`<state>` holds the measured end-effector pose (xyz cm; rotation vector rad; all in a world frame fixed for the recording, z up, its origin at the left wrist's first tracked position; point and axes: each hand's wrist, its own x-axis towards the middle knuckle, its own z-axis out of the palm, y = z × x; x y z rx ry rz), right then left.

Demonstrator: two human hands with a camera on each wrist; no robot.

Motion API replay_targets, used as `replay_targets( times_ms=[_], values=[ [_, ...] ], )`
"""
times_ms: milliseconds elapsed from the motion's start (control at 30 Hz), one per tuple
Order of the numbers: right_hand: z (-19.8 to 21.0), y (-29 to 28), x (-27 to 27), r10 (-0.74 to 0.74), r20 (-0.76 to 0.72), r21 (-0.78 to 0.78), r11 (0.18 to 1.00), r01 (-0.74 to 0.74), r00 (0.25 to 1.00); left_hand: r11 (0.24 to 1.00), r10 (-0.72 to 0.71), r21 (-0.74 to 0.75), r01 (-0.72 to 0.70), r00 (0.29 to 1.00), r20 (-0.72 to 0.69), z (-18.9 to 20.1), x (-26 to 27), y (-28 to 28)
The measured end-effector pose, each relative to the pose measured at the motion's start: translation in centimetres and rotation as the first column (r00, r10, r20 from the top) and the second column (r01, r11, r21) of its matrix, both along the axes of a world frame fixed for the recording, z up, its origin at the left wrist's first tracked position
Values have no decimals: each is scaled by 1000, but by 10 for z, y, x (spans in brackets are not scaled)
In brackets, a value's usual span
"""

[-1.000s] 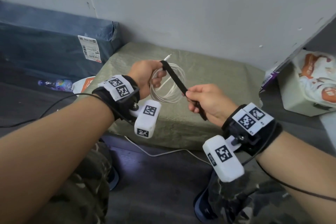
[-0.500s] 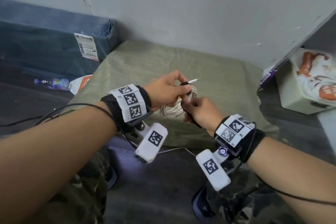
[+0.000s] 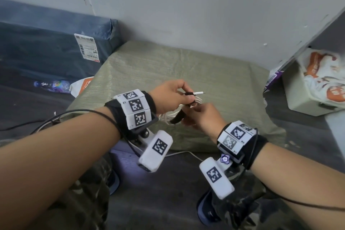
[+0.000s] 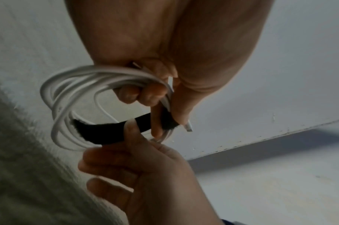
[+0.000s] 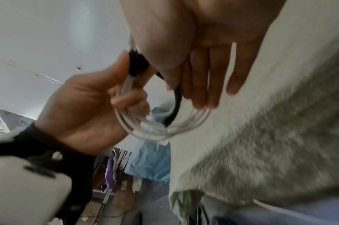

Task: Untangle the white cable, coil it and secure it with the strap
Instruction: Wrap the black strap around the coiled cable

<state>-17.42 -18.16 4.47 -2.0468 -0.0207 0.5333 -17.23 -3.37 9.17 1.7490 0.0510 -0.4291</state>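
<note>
White cable (image 4: 72, 94): coiled in several loops, held above green mat (image 3: 186, 65), plug tip pointing 3 o'clock. Left hand (image 3: 168, 97) fingers curled round the bundle; right hand (image 3: 203, 117) pinching black strap (image 4: 107, 130).

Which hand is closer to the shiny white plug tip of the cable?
Left. The left hand pinches the cable just behind the white plug tip; the right hand is below it, holding the black strap.

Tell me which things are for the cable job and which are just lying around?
For the job: white cable, black strap, left hand, right hand.
Just lying around: plastic bottle, blue parcel, white box.
</note>
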Motion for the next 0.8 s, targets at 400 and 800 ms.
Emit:
replay_targets(
  times_ms=[400,800],
  values=[
    [35,-23,44,45,151,-157,987,-21,988,900,-185,425,95,967,177,-6,2,8],
    [35,-9,47,107,-59,56,993,-104,992,886,-271,445,131,924,268,-9,-5,1]
  ],
)
